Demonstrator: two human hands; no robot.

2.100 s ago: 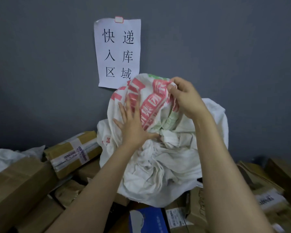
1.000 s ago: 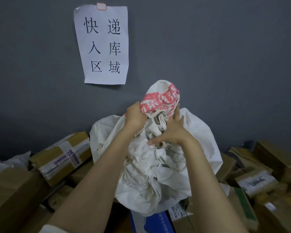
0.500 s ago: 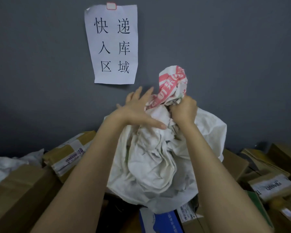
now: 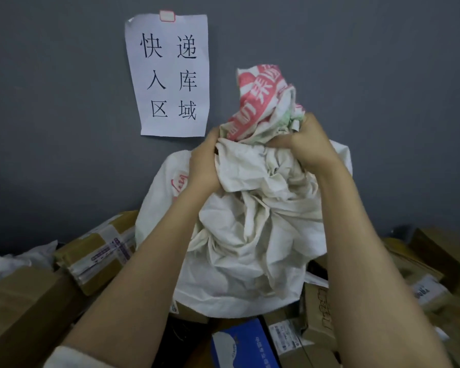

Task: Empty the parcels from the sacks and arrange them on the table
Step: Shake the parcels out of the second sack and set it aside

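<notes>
Now in hand: the white woven sack (image 4: 250,235), red-printed at its top, is bunched into a loose ball and held up over the heap, close in front of the grey wall (image 4: 64,102).
Left hand (image 4: 203,160): fingers curled into the cloth at the bundle's upper left, gripping it.
Right hand (image 4: 307,144): clenched round the gathered top, just under the red print.
Done, by my reading: this sack looks limp and emptied, as no hard shape shows through the cloth.
Parcels: a taped carton (image 4: 98,256), a large brown carton (image 4: 19,301), a blue box (image 4: 239,346), labelled cartons at the right (image 4: 430,261) and a white mailer (image 4: 0,264) lie heaped, tilted and overlapping.
Left to do: the arranging seems hardly begun, and the crumpled sack needs setting aside. Whether other sacks wait cannot be told.
Edges: the table's surface and rim are hidden under the parcels. The wall closes the far side, and a paper sign (image 4: 170,75) hangs on it, up and left of the sack.
Open room: free air above the heap and toward the person. Low down no bare spot shows, so parcels would likely have to be shifted to make space.
</notes>
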